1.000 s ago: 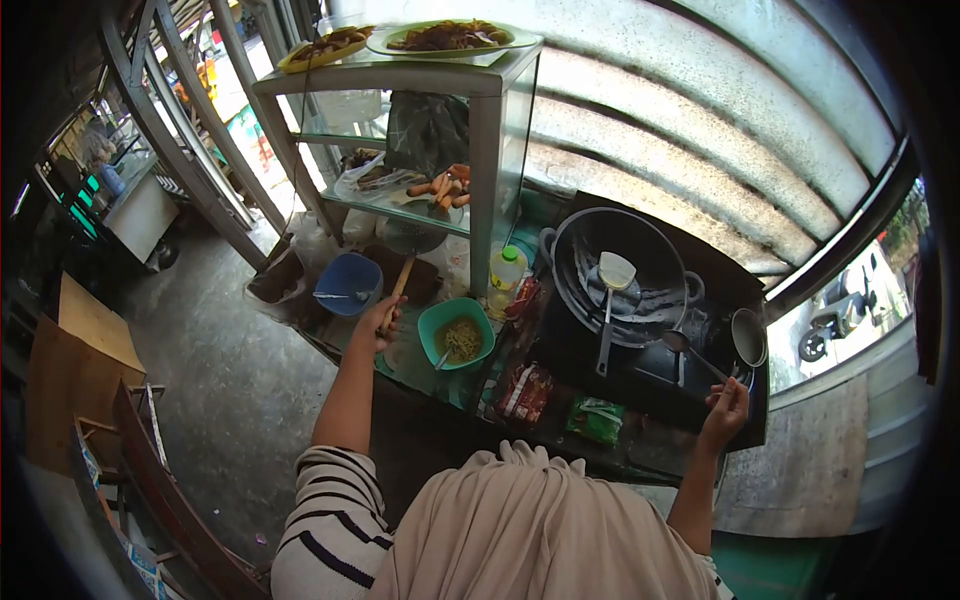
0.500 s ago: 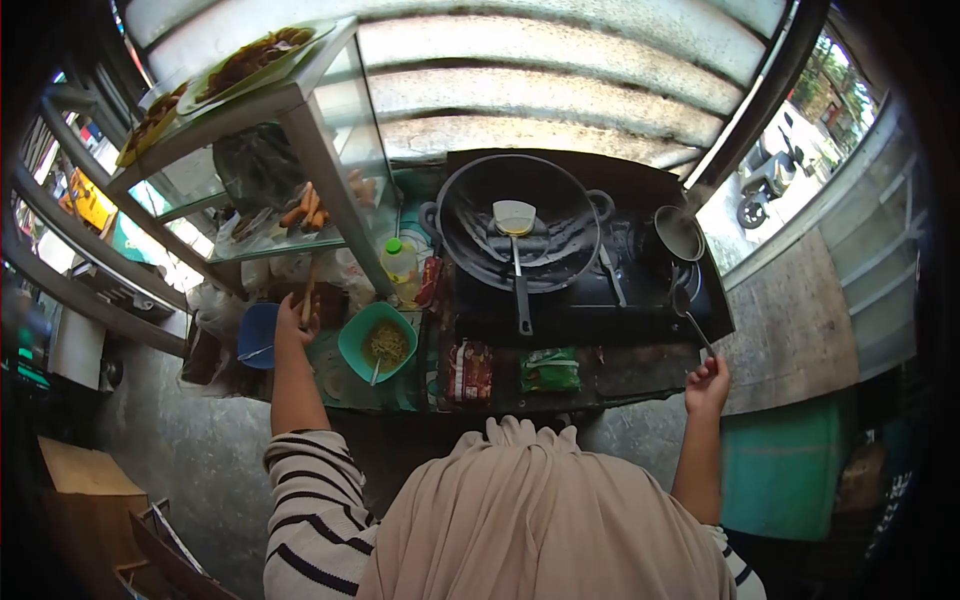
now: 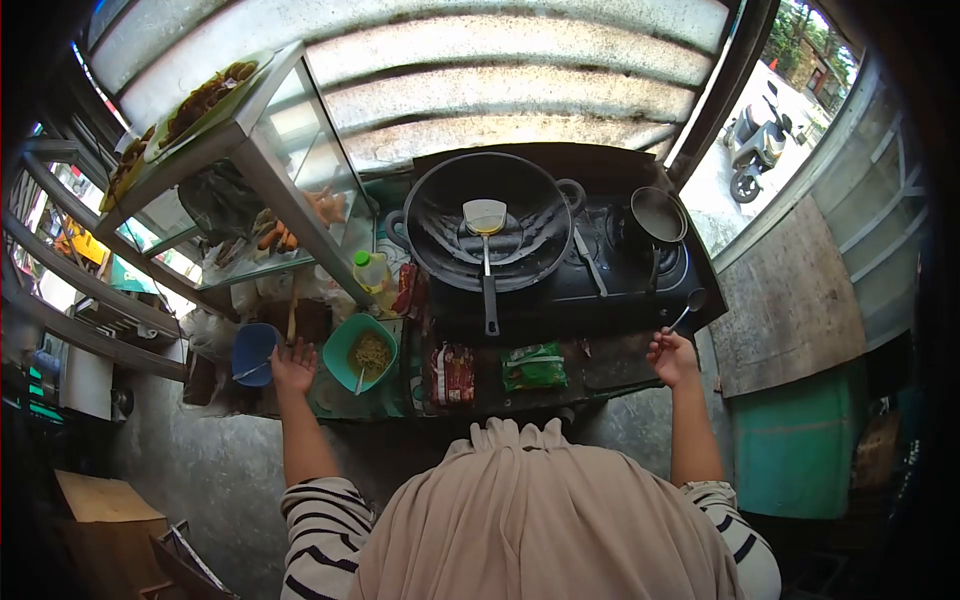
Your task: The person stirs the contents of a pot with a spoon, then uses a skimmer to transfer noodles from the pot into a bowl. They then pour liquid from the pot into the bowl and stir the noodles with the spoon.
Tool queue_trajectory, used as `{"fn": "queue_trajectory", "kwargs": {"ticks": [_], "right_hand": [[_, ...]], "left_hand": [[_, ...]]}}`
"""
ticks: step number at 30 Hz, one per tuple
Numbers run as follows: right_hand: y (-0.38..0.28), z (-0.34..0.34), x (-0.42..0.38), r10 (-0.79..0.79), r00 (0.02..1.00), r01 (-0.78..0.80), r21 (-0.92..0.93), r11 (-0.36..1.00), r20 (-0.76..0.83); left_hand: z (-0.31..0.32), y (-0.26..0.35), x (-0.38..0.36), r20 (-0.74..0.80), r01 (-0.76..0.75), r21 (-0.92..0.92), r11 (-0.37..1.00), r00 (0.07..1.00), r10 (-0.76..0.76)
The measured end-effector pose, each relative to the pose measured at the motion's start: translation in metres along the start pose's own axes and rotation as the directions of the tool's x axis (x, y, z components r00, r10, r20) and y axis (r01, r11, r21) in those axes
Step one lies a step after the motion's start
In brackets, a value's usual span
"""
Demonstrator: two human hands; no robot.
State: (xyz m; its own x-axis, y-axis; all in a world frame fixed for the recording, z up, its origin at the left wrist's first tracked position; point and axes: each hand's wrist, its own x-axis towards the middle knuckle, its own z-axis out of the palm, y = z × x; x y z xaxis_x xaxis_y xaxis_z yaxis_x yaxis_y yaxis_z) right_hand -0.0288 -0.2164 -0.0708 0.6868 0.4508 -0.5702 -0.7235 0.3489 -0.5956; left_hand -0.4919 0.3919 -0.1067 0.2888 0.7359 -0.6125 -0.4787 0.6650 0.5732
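My left hand (image 3: 293,366) hovers with fingers spread at the counter's front edge, between a blue bowl (image 3: 250,352) and a green bowl of yellow noodles (image 3: 360,350). Just beyond its fingertips lies the wooden handle of a strainer (image 3: 291,315); the hand looks off it. My right hand (image 3: 672,357) grips the thin handle of a metal ladle (image 3: 695,299), whose bowl sits at the stove's right corner. A black wok (image 3: 540,235) holds a metal spatula (image 3: 485,217) in its middle.
A glass display case (image 3: 285,195) with sausages and trays of fried food stands on the left. An oil bottle (image 3: 371,270), a red packet (image 3: 452,373) and a green packet (image 3: 533,365) lie near the black stove. A small pot (image 3: 658,213) sits beside the wok.
My left hand has come off the wooden handle and drawn back to the counter edge. My right hand has pulled the ladle nearer and to the left. The view has swung to centre the wok.
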Motion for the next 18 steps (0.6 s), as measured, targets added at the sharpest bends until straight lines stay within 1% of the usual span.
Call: {"fn": "queue_trajectory", "kwargs": {"ticks": [1, 2, 3, 4, 5, 6, 7, 8, 9, 10, 11, 12, 14, 15, 17, 18], "right_hand": [[-0.004, -0.019, 0.019, 0.002, 1.000, -0.002, -0.002, 1.000, 0.003], [-0.009, -0.041, 0.040, 0.017, 1.000, -0.017, 0.000, 1.000, 0.002], [-0.013, -0.044, 0.048, 0.032, 0.999, -0.032, 0.003, 0.999, 0.002], [-0.017, -0.045, 0.059, 0.009, 0.985, -0.018, -0.050, 0.999, -0.175], [-0.017, -0.047, 0.069, 0.011, 0.986, -0.020, -0.051, 0.999, -0.169], [-0.015, -0.046, 0.077, -0.240, 0.913, 0.109, -0.370, 0.923, -0.329], [-0.014, -0.049, 0.087, -0.507, 0.772, 0.151, -0.666, 0.731, -0.383], [-0.014, -0.079, 0.116, -0.617, 0.709, 0.169, -0.768, 0.618, -0.341], [-0.014, -0.086, 0.124, -0.615, 0.714, 0.170, -0.769, 0.616, -0.335], [-0.014, -0.089, 0.130, -0.755, 0.618, 0.192, -0.890, 0.413, -0.217], [-0.014, -0.091, 0.136, -0.855, 0.514, 0.186, -0.964, 0.188, -0.068], [-0.015, -0.092, 0.139, -0.828, 0.554, 0.206, -0.948, 0.245, -0.093], [-0.014, -0.089, 0.137, -0.820, 0.566, 0.203, -0.951, 0.235, -0.082], [-0.015, -0.088, 0.134, -0.816, 0.573, 0.191, -0.956, 0.223, -0.076], [-0.017, -0.086, 0.130, -0.812, 0.580, 0.178, -0.961, 0.210, -0.070], [-0.019, -0.086, 0.129, -0.804, 0.593, 0.199, -0.959, 0.203, -0.047]], "left_hand": [[-0.001, -0.002, -0.006, -0.002, -0.003, -0.003, 1.000, 1.000, 0.003], [-0.002, -0.003, -0.012, 0.037, -0.021, 0.063, 0.998, 0.999, 0.019], [-0.004, -0.005, -0.017, 0.077, -0.043, 0.129, 0.991, 0.996, 0.034], [-0.003, -0.009, -0.021, 0.076, -0.050, 0.126, 0.991, 0.996, 0.040], [-0.003, -0.013, -0.024, 0.059, -0.076, 0.151, 0.986, 0.996, 0.068], [-0.003, -0.019, -0.028, 0.040, -0.100, 0.176, 0.979, 0.995, 0.094], [-0.005, -0.027, -0.028, 0.036, -0.103, 0.172, 0.980, 0.995, 0.098], [-0.008, -0.036, -0.027, -0.090, -0.141, 0.205, 0.969, 0.983, 0.162], [-0.009, -0.044, -0.030, -0.212, -0.175, 0.242, 0.954, 0.950, 0.228], [-0.001, -0.057, -0.043, -0.215, -0.181, 0.240, 0.954, 0.948, 0.233], [0.007, -0.079, -0.058, -0.273, -0.277, 0.311, 0.909, 0.890, 0.365], [0.016, -0.101, -0.076, -0.320, -0.362, 0.387, 0.848, 0.810, 0.492], [0.029, -0.146, -0.111, -0.296, -0.395, 0.456, 0.798, 0.778, 0.554], [0.029, -0.170, -0.124, -0.276, -0.436, 0.468, 0.769, 0.755, 0.596], [0.019, -0.220, -0.139, -0.234, -0.496, 0.499, 0.711, 0.712, 0.662], [0.016, -0.243, -0.143, -0.212, -0.517, 0.517, 0.682, 0.695, 0.687]]}}
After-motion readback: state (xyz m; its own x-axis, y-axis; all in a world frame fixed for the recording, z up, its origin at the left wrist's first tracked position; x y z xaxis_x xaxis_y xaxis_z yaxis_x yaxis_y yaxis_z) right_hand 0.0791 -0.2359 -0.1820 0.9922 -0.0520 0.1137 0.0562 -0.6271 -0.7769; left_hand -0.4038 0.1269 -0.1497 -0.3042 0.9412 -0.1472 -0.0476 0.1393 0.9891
